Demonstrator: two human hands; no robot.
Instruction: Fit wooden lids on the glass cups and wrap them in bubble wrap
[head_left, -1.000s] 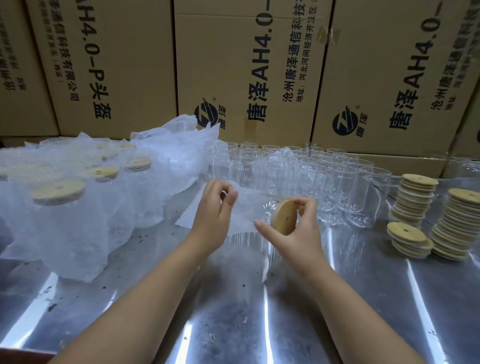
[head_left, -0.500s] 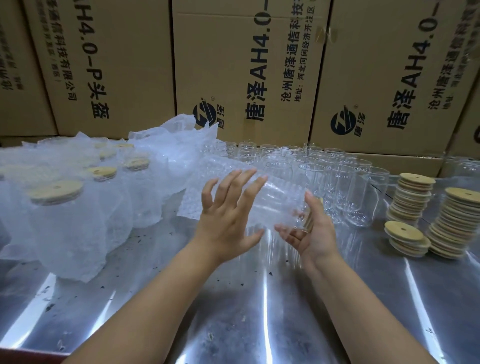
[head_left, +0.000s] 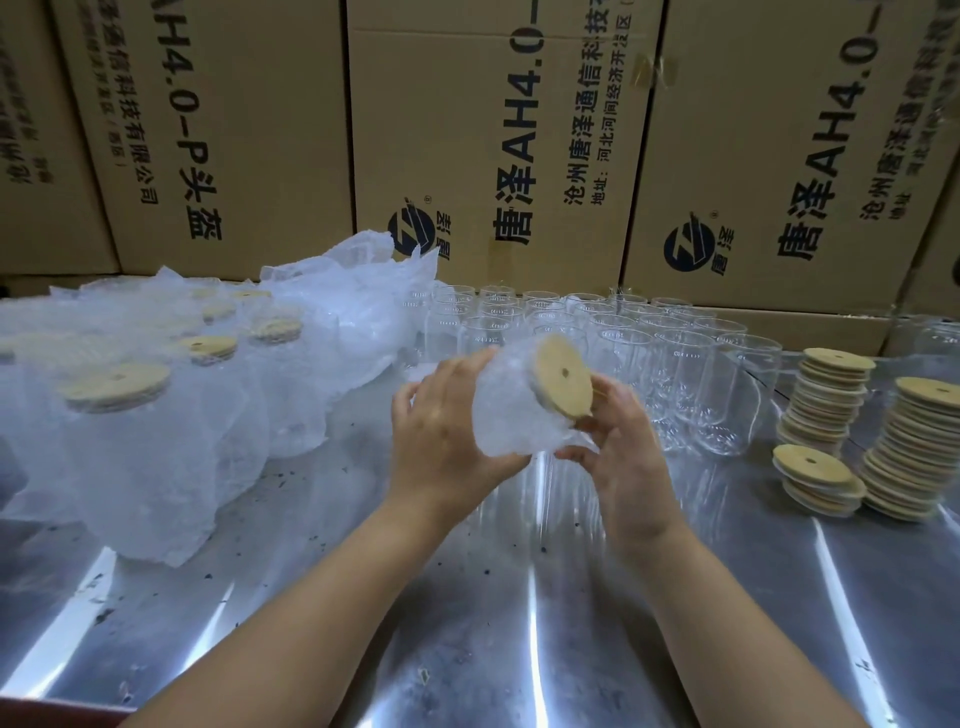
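Nearest is the shiny metal desk (head_left: 467, 623), dotted with dark specks, and both bare forearms reach out over it. Above its middle the left hand (head_left: 441, 431) and right hand (head_left: 623, 457) hold one cup (head_left: 511, 410) clear of the surface, already sleeved in bubble wrap (head_left: 498, 441) and capped with a wooden lid (head_left: 563, 376). The cup lies tilted, nearly on its side: its long axis runs from the base end in the left palm up and rightwards to the lid, whose face with its small hole turns toward the right hand. The left grip is clamped round the wrapped body, fingers curled over the far side. The right grip closes on the lid end, fingertips behind the lid's rim and the thumb under the loose wrap below it. Both hands are about equally near, left on the base and right on the mouth, so I judge that any tucking of the wrap falls to the right hand, and the left would do the setting down, since the finished ones stand on that side. Further out, just beyond the hands, the bare glass cups (head_left: 649, 364) stand packed in rows. To the left stand the wrapped cups (head_left: 156, 426), lids upward. To the right are lid stacks (head_left: 826, 400), well apart from the grip. Behind everything, printed cardboard boxes (head_left: 493, 130) form a wall
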